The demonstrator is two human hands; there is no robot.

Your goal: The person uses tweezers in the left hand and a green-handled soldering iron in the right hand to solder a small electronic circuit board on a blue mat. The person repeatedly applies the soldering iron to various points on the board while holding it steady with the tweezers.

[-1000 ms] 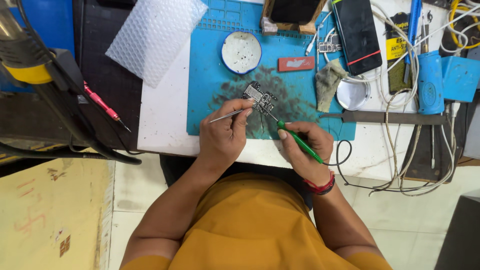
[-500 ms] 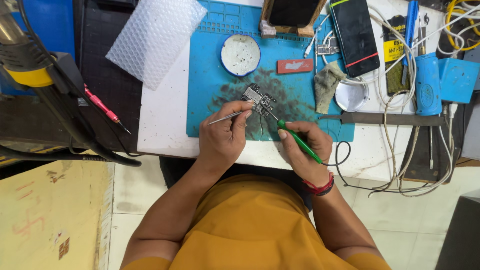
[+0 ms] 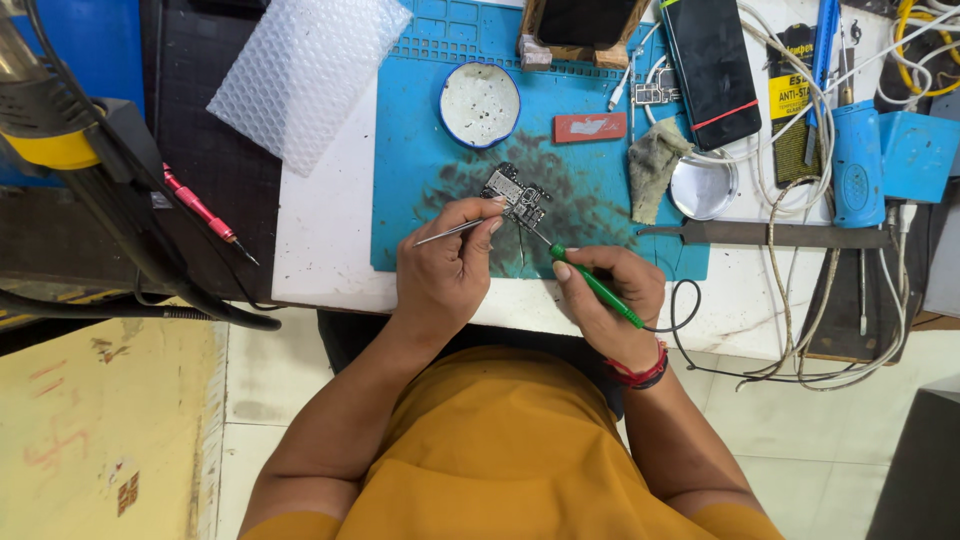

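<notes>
I see a matt blue rubbery mat, scuffed dark at its middle. The tweezers gleam like bare metal; the screwdriver handle looks smooth green plastic. The bubble wrap is clear, dimpled plastic.

hands, tweezers, circuit board

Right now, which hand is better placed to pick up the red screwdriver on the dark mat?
Probably the left hand: the red screwdriver lies on its side, left of the blue mat. The right hand holds a green tool and would have to cross over.
</notes>
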